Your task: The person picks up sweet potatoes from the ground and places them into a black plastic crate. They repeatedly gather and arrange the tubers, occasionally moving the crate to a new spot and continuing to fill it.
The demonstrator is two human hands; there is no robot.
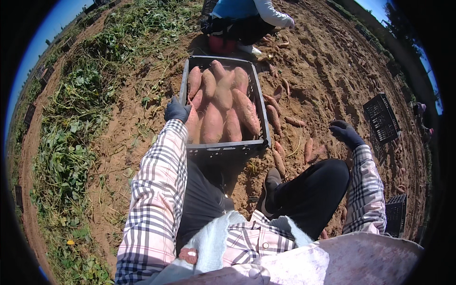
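Observation:
A black plastic crate full of large sweet potatoes stands on the soil before my knees. My left hand, in a dark glove, is at the crate's left rim, its fingers bent over the edge beside a sweet potato; whether it grips the rim is hard to tell. My right hand, also gloved, hangs over the soil to the right of the crate, fingers apart and slightly curled, with nothing seen in it. Loose sweet potatoes lie on the ground between the crate and that hand.
Another person crouches just beyond the crate, beside a red object. Cut vines cover the left. Two more black crates are at the right, the nearer one low at the edge. Rows of soil run up the right side.

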